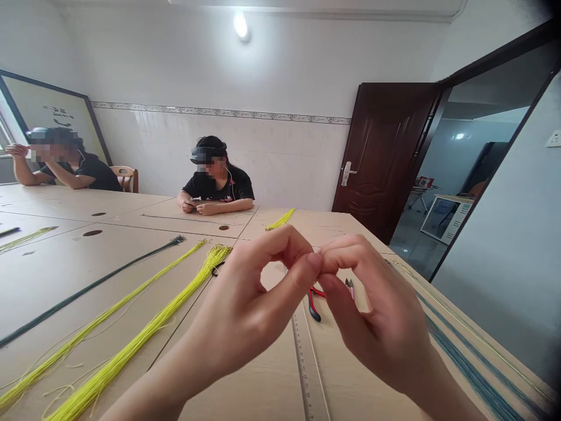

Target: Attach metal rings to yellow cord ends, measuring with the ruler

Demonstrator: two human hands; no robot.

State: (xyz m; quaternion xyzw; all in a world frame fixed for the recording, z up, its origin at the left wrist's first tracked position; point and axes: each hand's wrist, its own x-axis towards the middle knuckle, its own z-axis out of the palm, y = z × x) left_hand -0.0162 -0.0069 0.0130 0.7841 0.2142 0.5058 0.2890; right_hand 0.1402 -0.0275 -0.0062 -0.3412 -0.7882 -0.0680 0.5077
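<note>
Yellow thin-wire bundles [144, 336]: lengthwise on pale wooden bench [65, 263]. Raised beside them, left hand [245, 310] and right hand [372, 310]: fingertips pinched, meeting above long metal ruler [307, 362]; item pinched too fine to see. Just beyond: red-handled cutters [314, 301]. Handling: light, steady fingertip grip judged best.

Own hands in view: 2, left hand [245, 310] and right hand [377, 316]. Seated people [217, 187] at the surface [52, 275]: 2. Yellow wire bundles [144, 336]: 4. Dark green bundle [87, 287]: 1. Blue-green bundle [464, 365]: 1. Red-handled cutters [314, 301]: 1. Steel ruler [307, 368]: 1. Chair [127, 175]: 1
</note>
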